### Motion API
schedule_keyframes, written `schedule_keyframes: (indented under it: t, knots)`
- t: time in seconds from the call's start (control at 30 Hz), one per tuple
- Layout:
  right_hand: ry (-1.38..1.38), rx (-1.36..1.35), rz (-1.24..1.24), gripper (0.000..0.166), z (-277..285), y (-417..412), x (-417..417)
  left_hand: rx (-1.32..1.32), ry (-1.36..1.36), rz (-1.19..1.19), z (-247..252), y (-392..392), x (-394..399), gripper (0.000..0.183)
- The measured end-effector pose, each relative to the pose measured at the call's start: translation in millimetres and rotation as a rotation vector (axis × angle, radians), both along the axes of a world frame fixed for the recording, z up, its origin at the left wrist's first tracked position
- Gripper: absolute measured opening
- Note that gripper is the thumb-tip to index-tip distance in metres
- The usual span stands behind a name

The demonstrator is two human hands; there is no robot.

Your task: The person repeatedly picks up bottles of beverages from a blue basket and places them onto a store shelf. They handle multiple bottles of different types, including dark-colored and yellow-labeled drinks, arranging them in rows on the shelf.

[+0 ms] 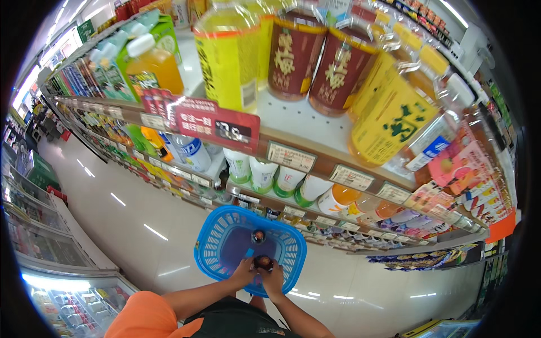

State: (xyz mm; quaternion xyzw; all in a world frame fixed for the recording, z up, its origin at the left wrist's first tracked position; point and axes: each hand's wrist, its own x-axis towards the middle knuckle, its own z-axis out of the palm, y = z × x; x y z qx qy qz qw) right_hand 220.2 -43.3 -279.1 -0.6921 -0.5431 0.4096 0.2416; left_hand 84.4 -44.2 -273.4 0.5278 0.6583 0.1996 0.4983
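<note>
Both my hands are over a blue plastic shopping basket (202,230), close to its near side. Between them is a dark round-topped bottle (263,262), seen from above. My left hand (244,271) grips it from the left, and my right hand (272,279) grips it from the right. The bottle's lower part is hidden, so I cannot tell whether it touches the basket floor. A second dark-topped bottle (258,236) stands inside the basket, just beyond the held one.
A drink shelf (291,112) crosses ahead, with yellow-labelled bottles (389,114), dark red-labelled bottles (296,57) and a red price sign (215,122) jutting from its edge. Glass-topped freezers (72,295) line the left. Pale tiled floor (139,236) runs between them.
</note>
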Motion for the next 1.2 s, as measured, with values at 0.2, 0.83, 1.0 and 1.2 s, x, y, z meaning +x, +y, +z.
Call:
schedule_keyframes:
  t: [0.2, 0.83, 1.0, 1.2]
  knots:
    - [-0.116, 0.424, 0.167, 0.064, 123.6, 33.3, 7.6, 0.465, -0.115, 0.026, 125.7, 17.7, -9.6, 0.057]
    - [-0.148, 1.277, 0.221, 0.054, 493.0, 133.2, -4.2, 1.415, -0.107, -0.062, 457.5, 130.6, -34.3, 0.056]
    - [-0.173, 1.146, 0.234, 0.056, 486.3, 172.4, -9.5, 1.252, -0.14, -0.033, 450.1, 158.3, -39.2, 0.057]
    - [-0.185, 1.13, 0.233, 0.056, 472.0, 201.5, -16.5, 1.181, -0.138, 0.026, 439.5, 169.6, -46.1, 0.056]
